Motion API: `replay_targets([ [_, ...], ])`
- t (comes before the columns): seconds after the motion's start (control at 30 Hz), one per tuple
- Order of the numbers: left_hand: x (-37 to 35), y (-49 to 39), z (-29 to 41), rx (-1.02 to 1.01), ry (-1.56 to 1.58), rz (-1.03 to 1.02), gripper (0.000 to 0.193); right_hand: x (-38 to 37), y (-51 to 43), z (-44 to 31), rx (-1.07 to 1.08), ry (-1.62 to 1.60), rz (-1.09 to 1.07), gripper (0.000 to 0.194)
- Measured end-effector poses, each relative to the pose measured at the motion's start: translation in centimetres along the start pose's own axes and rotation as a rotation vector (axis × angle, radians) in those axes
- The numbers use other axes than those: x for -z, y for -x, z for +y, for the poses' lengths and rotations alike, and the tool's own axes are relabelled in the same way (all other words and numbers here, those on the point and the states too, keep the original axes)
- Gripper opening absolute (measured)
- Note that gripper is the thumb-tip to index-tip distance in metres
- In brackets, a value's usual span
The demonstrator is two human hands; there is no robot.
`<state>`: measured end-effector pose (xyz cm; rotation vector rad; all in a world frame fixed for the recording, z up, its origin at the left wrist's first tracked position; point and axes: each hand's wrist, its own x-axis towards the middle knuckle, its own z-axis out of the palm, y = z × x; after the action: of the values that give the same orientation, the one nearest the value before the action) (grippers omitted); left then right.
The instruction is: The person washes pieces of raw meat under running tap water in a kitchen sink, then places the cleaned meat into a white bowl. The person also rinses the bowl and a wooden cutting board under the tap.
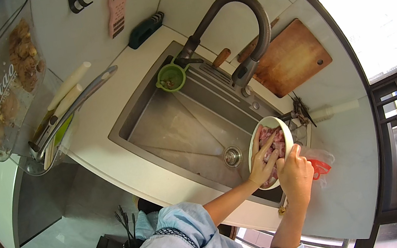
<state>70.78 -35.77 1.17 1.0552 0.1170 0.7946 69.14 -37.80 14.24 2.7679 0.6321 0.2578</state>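
Observation:
A white bowl point(287, 134) is tipped on its side over the right end of the sink, its opening facing left. Pieces of raw pinkish-red meat point(279, 146) lie inside it. My left hand point(263, 165) rests across the opening with its fingers spread over the meat, partly covering it. On the right, my right hand point(296, 169) grips the bowl by its rim. Below and to the left of the bowl is the drain point(232, 156) of the stainless steel sink point(166, 121).
A dark pull-down faucet point(261, 17) arches over the sink. One sink corner holds a green strainer point(171, 77) with scraps. A wooden cutting board point(292, 57) leans behind. At left hang a clear bin of ginger point(25, 55) and utensils point(68, 87). A red-handled plastic bag point(320, 168) is beside my right hand.

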Motion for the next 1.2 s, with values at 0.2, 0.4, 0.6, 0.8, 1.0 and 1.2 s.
replay_targets([
  [0.2, 1.4, 1.5, -2.2, 0.006, -0.060, 0.030, 0.042, -1.4, 0.5, -0.8, 0.005, -0.098, -0.033, 0.020],
  [0.4, 2.6, 0.6, -1.2, 0.006, -0.119, -0.009, 0.043, -1.6, 0.6, -0.9, -0.025, -0.182, -0.012, 0.021],
  [0.6, 5.6, -2.1, 0.4, -0.110, -0.793, -0.228, 0.053, -5.0, 0.2, 1.3, -0.221, -0.791, -0.212, 0.020],
  [0.8, 7.9, -4.8, 4.8, -0.059, -1.111, -0.504, 0.055, -14.1, 2.9, -0.1, -0.437, -1.629, -0.383, 0.023],
  [1.0, 12.4, -8.2, 12.0, -0.194, -1.186, -0.326, 0.034, -12.2, 7.4, 1.8, -0.436, -1.842, -0.270, 0.023],
  [1.2, 12.1, -4.7, 15.0, -0.331, -1.029, -0.175, 0.018, -10.4, 6.0, 1.6, -0.257, -1.870, -0.301, 0.030],
])
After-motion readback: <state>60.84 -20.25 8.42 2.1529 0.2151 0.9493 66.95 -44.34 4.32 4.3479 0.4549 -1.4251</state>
